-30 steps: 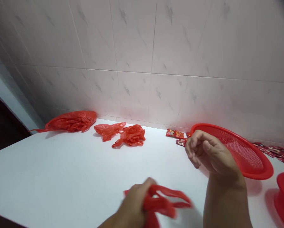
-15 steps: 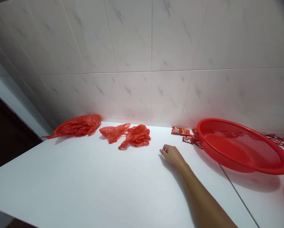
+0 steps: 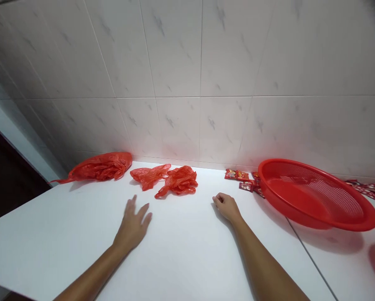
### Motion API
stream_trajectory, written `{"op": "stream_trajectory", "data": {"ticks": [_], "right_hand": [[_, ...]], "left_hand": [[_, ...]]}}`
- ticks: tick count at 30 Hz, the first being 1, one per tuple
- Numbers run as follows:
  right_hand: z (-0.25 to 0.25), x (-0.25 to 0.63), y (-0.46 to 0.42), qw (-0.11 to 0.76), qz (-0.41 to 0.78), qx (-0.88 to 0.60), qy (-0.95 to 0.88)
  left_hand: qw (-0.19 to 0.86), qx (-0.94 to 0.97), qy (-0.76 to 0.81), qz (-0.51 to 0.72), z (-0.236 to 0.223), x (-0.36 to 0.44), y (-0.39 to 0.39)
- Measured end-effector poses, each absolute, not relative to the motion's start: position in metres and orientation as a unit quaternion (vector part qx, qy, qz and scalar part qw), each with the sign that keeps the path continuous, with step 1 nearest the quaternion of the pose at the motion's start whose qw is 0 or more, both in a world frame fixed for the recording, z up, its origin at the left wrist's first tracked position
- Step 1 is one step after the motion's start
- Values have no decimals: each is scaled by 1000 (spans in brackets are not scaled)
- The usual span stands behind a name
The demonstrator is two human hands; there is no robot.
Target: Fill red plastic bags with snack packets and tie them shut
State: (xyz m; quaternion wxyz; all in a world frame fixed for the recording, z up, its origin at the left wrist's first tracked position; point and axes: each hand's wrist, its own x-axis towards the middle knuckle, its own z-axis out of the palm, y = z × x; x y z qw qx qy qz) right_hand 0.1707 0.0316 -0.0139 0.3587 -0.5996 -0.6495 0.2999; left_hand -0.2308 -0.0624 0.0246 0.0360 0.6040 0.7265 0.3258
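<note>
Lying beyond the spread left hand (image 3: 131,229) and clenched right hand (image 3: 227,206) are bags (image 3: 179,179) near the worktop's back edge (image 3: 210,171).

The one head-worn view looks forward and down over the desk (image 3: 181,251) at close range, facing the tiled wall (image 3: 175,62) beyond its far edge.

L hand (image 3: 130,229) spread nr red bags (image 3: 179,180); R hand (image 3: 227,207) curled nr sachets (image 3: 237,175).

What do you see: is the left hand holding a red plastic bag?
No, the left hand is open, and the red bags lie apart from it.
</note>
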Motion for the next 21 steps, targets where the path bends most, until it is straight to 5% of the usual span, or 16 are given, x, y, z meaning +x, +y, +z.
{"op": "stream_trajectory", "data": {"ticks": [8, 16, 21], "right_hand": [[-19, 175, 35, 389, 315, -585, -639], [-16, 172, 41, 417, 328, -581, -617], [-15, 172, 43, 451, 346, -567, -596]], "left_hand": [[-44, 570, 756, 319, 9, -206, 79], [-138, 399, 758, 497, 23, -235, 59], [-247, 582, 541, 555, 32, -183, 37]]}}
